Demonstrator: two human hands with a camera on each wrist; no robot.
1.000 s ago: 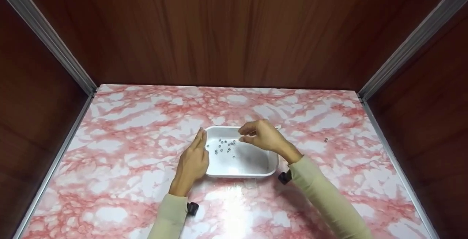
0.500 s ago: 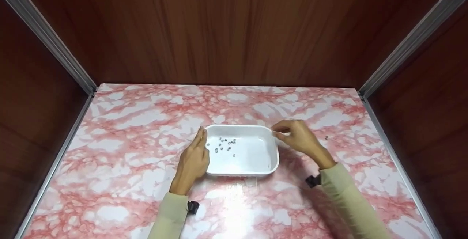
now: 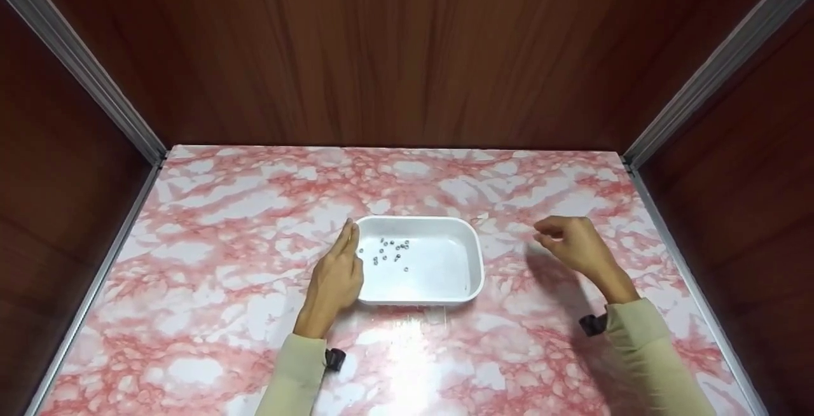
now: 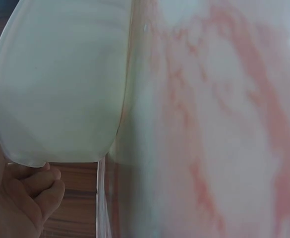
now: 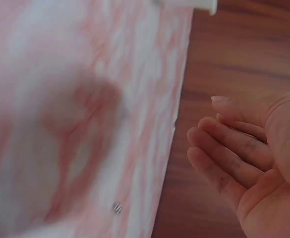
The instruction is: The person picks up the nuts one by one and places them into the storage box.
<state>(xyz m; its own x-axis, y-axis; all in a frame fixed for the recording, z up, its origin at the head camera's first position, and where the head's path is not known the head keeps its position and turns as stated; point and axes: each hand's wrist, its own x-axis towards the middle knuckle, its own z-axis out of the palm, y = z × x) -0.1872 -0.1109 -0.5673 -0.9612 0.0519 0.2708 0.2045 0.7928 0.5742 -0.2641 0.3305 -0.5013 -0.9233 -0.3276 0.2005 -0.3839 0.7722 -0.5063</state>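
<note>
My left hand [image 3: 332,276] rests against the left wall of a white rectangular tray [image 3: 420,300], its fingers laid along that side. In the left wrist view the same hand [image 4: 28,198] shows at the tray's [image 4: 60,79] lower end. Several tiny metal pieces [image 3: 384,251] lie scattered in the tray's left half; their exact kind is too small to tell. My right hand [image 3: 572,244] hovers over the table to the right of the tray, holding nothing visible. The right wrist view shows its fingers [image 5: 234,148] loosely bent, and a small silver ridged piece [image 5: 117,208] lies on the table.
A red-and-white marbled table top [image 3: 210,257] lies under everything. Brown wood-look panels [image 3: 407,53] with grey metal corner posts [image 3: 95,66] stand at the back and sides. A small dark speck [image 3: 466,288] sits in the tray's front right corner.
My right hand has moved rightward from over the tray, past its right rim, to above the table, where it covers the loose pieces. My left hand and the tray have stayed put.
</note>
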